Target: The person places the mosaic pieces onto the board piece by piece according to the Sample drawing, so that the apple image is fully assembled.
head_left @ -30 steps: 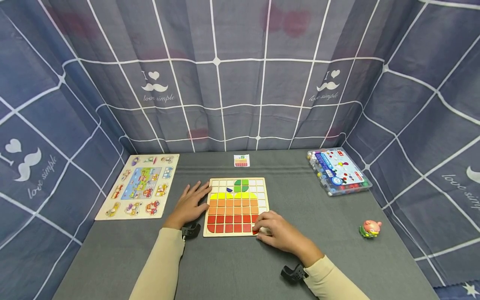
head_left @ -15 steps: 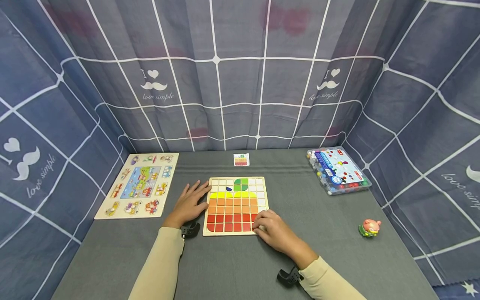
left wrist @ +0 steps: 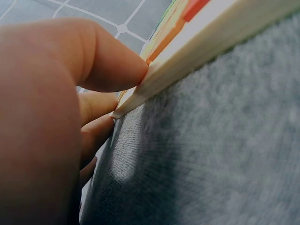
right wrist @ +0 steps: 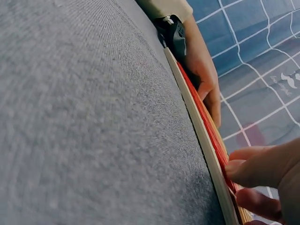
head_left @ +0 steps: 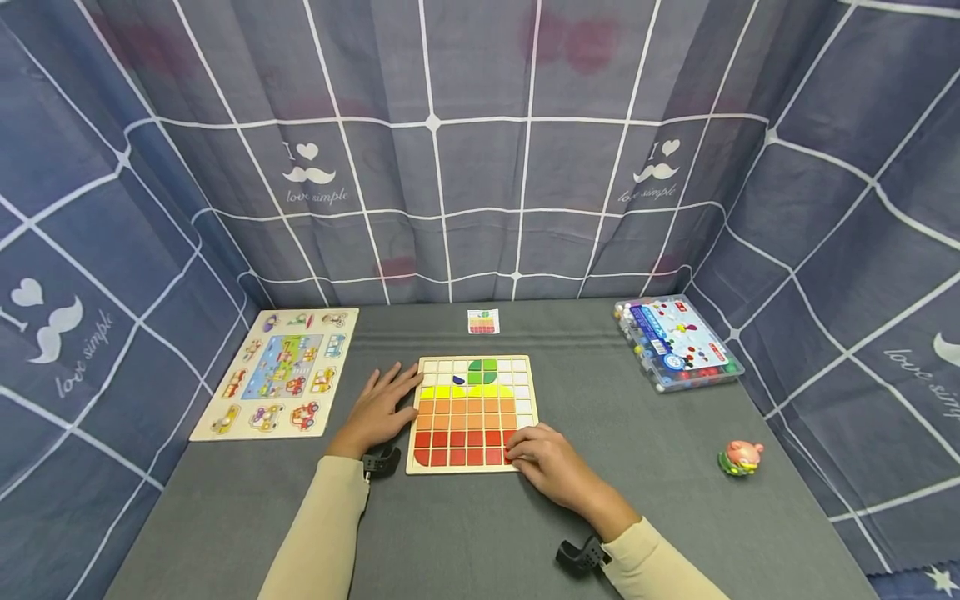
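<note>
A square wooden mosaic board [head_left: 412,433] lies on the grey cloth, its grid filled with red rows at the near side, then orange and yellow. Green pieces [head_left: 482,371] and one small dark blue piece [head_left: 458,380] sit near its far side. My left hand [head_left: 380,410] rests along the left edge, fingers spread, thumb touching the rim. At the near right corner, my right hand [head_left: 551,462] has curled fingers on a red tile [right wrist: 228,183], mostly hidden under the fingertips. In the right wrist view, thumb and finger stand at either side of that tile.
Behind the board lies a small pattern card [head_left: 483,322] with similar colours. A vehicle peg puzzle [head_left: 330,408] is on the left. To the right are a clear box of beads [head_left: 678,343] and a pink pig figure [head_left: 741,457]. Grid-patterned curtains [head_left: 480,167] surround the table.
The red tile, earlier partly visible in my right fingers at the corner, is now lower and mostly covered by them. My right wrist has shifted slightly left and down; the left hand stays put.
</note>
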The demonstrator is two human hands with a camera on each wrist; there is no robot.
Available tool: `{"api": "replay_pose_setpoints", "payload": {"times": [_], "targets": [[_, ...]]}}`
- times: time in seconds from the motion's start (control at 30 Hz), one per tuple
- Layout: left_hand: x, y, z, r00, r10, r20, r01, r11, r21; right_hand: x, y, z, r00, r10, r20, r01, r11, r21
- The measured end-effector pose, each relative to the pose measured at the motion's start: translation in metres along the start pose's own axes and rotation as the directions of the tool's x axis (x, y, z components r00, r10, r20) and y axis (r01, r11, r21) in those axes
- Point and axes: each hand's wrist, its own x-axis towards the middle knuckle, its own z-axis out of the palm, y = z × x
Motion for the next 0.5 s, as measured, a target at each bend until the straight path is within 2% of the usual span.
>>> {"api": "replay_pose_setpoints", "payload": {"times": [0.3, 0.5], "targets": [[-0.0024, -0.0017, 0.0007, 1.000, 0.005, -0.016, -0.005, 1.000, 0.009, -0.0030, 0.0022, -0.0041, 0.997, 0.043, -0.061, -0.040, 0.998, 0.046], [-0.0039, -0.0004, -0.0002, 1.000, 0.016, -0.026, -0.016, 1.000, 0.000, -0.0028, 0.0091, -0.0095, 0.993, 0.011, -0.118, -0.011, 1.000, 0.006]]}}
